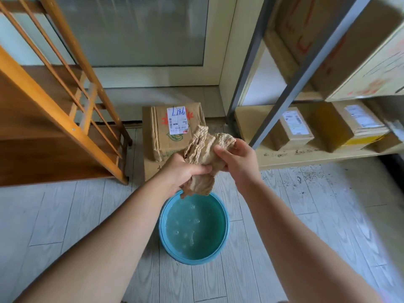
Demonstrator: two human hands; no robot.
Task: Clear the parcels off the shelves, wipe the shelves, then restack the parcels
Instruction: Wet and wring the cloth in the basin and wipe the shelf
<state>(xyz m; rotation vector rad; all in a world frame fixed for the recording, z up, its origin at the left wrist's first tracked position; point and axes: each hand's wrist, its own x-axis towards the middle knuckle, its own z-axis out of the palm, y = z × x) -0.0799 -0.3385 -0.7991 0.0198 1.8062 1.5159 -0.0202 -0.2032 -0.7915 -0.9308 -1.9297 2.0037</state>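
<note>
Two shelving units flank the floor (65,215); we see a labelled parcel (172,130) at its far edge, a blue basin (162,235) of water nearer, and above it a tan cloth (202,149) clenched by left hand (182,171) and right hand (237,160).

Brown cardboard parcels (341,47) on the grey metal shelf rack (290,84), upper tier: blurred, cut by the right edge. Flattened cardboard box with white label (172,127): near corner hidden behind the crumpled tan cloth (205,154). Orange wooden shelf unit (50,106): cut by the left edge.
</note>
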